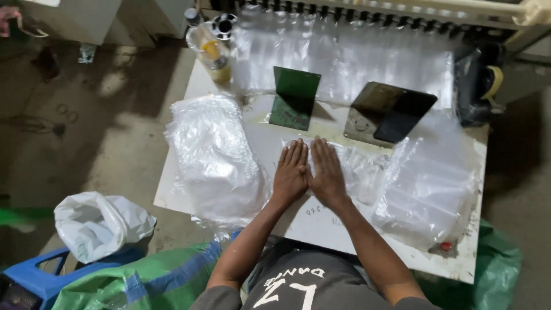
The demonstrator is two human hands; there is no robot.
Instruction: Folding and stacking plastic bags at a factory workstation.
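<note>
Both my hands lie flat, palms down and side by side, on a small stack of clear plastic bags (361, 166) in the middle of the white table (321, 221). My left hand (290, 172) and my right hand (327, 172) touch along their inner edges, fingers straight and pointing away from me. Neither hand grips anything. A tall pile of clear plastic bags (215, 155) stands to the left of my hands. Another loose heap of clear bags (430, 183) lies to the right.
A green upright plate (295, 97) and a dark angled plate (387, 112) stand behind my hands. Clear film (344, 57) hangs from a machine at the back. A bottle (211, 51) is at the table's far left. A white bag (97, 224), blue stool (34, 275) and green sack (155, 278) lie on the floor.
</note>
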